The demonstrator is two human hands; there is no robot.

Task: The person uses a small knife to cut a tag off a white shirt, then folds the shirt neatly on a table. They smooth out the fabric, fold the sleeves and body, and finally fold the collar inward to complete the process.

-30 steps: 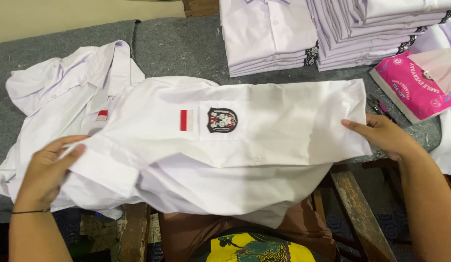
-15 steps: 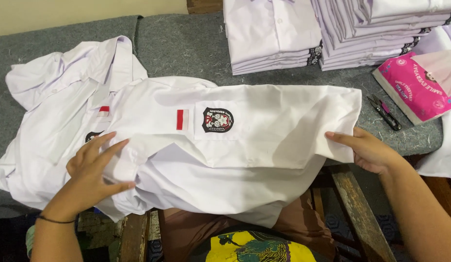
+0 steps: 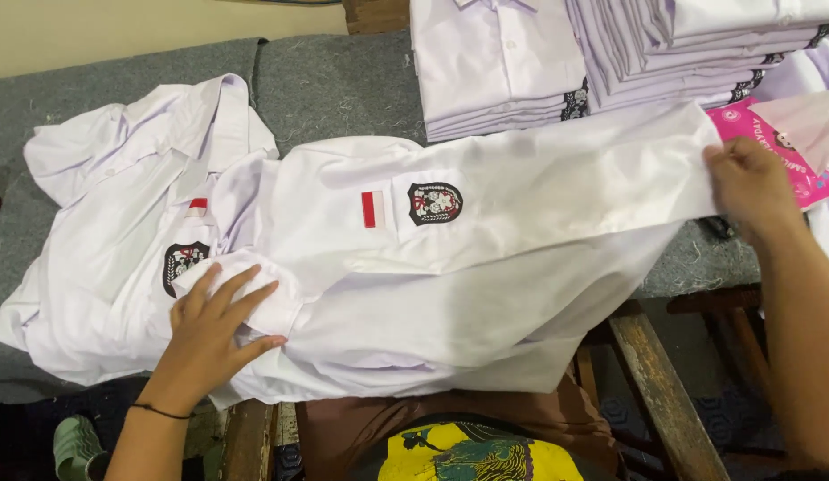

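A white shirt (image 3: 485,258) with a small red-and-white patch and a dark crest on its pocket lies spread across the grey table. My left hand (image 3: 214,325) presses flat with spread fingers on the shirt's near left part, by a folded sleeve. My right hand (image 3: 748,183) pinches the shirt's right edge and holds it raised and pulled out to the right. A second white shirt (image 3: 120,223) with the same crest lies crumpled underneath at the left.
Stacks of folded white shirts (image 3: 503,67) stand at the back of the grey felt-covered table (image 3: 334,89). A pink packet (image 3: 779,142) lies at the right. A wooden bench slat (image 3: 664,392) runs below the table edge. A green sandal (image 3: 76,445) sits at bottom left.
My right hand has lifted the shirt's right edge and drawn it farther right and up. My left hand has moved right onto the sleeve area and flattened there.
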